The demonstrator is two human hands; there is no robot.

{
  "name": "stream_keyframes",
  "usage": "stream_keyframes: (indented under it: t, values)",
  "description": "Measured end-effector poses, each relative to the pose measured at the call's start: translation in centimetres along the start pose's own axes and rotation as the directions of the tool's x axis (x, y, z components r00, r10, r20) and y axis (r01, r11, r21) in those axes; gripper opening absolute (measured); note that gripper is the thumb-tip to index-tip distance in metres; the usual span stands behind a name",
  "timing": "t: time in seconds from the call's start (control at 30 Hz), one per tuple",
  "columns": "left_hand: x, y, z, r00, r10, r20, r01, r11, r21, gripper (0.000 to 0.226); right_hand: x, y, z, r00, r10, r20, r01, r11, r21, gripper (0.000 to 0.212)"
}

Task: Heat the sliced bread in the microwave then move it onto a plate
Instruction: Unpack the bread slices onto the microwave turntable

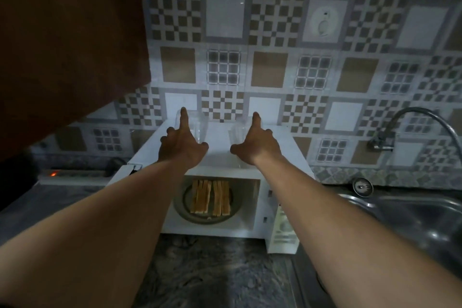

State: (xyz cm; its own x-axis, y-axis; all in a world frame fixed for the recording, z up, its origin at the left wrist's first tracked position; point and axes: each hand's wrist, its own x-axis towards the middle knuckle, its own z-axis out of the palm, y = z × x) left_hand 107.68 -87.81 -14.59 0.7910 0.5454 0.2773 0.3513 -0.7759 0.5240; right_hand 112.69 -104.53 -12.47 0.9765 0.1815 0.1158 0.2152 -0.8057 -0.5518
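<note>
The white microwave [217, 165] stands open on the counter, facing me. Several slices of bread [210, 197] lie side by side on its round glass turntable [180, 207]. My left hand [182, 147] and my right hand [257, 147] are both stretched out above the microwave's top. Each has its index finger pointing forward and its thumb spread, and neither holds anything. Two clear glasses [200, 127] [237, 132] stand on the microwave's top just behind the hands. My left forearm hides part of the opened door at the left.
A steel sink [412, 220] with a curved tap [412, 117] lies to the right. A power strip [72, 172] with a lit red switch sits at the left against the tiled wall. A dark cabinet [62, 45] hangs at upper left. Speckled countertop [212, 270] runs in front.
</note>
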Motion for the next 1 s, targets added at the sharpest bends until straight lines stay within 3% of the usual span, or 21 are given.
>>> stream_keyframes:
  t: [0.23,0.73,1.0]
  values:
    - [3.5,-0.4,2.8,0.997,-0.041,0.072,0.04,0.999,0.027,0.111,3.5,-0.2,2.9,0.998,-0.055,-0.031,0.054,0.998,-0.045,0.105]
    - [4.5,0.5,3.7,0.997,-0.054,0.052,0.05,0.996,0.073,0.111,4.7,-0.2,3.5,0.996,-0.066,-0.066,0.062,0.996,-0.065,0.113]
    - [1.9,0.6,0.2,0.999,-0.034,-0.008,0.035,0.993,0.113,0.101,1.8,-1.3,0.9,0.998,-0.048,-0.047,0.044,0.995,-0.09,0.094]
